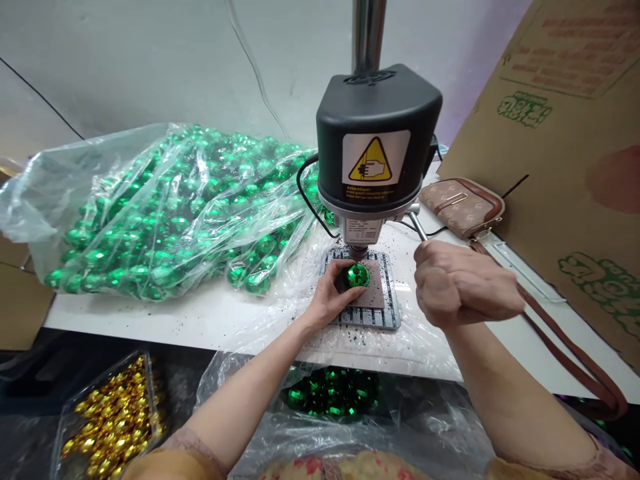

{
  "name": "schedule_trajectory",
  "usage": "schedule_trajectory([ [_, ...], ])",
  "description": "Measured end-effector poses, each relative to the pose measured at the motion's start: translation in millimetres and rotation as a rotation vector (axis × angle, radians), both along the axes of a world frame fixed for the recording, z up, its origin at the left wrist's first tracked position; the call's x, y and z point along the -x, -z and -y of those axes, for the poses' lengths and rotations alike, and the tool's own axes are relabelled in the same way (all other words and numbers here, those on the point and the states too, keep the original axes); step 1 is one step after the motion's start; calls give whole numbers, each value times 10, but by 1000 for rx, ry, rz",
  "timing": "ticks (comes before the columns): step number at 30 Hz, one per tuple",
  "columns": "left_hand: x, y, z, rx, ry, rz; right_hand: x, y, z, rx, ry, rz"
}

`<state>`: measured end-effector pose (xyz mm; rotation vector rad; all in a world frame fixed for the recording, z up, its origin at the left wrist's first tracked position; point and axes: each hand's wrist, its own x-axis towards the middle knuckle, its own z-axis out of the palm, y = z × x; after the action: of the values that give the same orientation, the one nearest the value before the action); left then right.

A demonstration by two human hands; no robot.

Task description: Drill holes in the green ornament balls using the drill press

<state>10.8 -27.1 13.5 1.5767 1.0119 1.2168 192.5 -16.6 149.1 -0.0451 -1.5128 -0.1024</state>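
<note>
Green faceted ball (359, 276) sits beneath the drill chuck (358, 253); my left hand (334, 293) pinches it, presumably for steadiness, my right hand (463, 283) closed round the lever (418, 224).

Near the front edge of the desk (100, 327), the drill press (380, 110) bears 1 yellow hand-warning triangle (373, 162) above "Attention" (357, 189); print (524, 110) on the carton (555, 180) is unreadable.

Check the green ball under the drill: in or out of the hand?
In: the left hand curls around one side of the green ball.
</note>
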Motion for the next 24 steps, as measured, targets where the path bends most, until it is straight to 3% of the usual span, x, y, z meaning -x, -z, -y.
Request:
schedule_trajectory([
  [4,1,9,-8,-5,1,-13,21,-86,99,142,31,-40],
  [7,-19,-10,-23,17,-16,-19,67,-366,127,429,69,-191],
  [9,-34,-58,-6,14,-57,-34,91,-566,105,522,21,-248],
  [11,-26,-136,73,-23,-130,-90,102,-702,71,563,-22,-233],
  [14,66,-270,368,-125,-211,-246,101,-754,34,594,-20,-234],
  [15,119,-300,512,-162,-184,-303,99,-745,28,591,-10,-242],
  [17,245,-313,835,-237,2,-418,99,-718,20,577,6,-252],
  [19,383,-251,1151,-330,262,-597,101,-700,15,563,12,-256],
  [21,511,-143,1403,-449,426,-868,106,-697,13,544,13,-256],
  [23,610,-51,1553,-538,523,-1048,112,-701,16,540,24,-263],
  [24,644,-29,1581,-524,503,-1071,114,-703,18,542,31,-267],
])
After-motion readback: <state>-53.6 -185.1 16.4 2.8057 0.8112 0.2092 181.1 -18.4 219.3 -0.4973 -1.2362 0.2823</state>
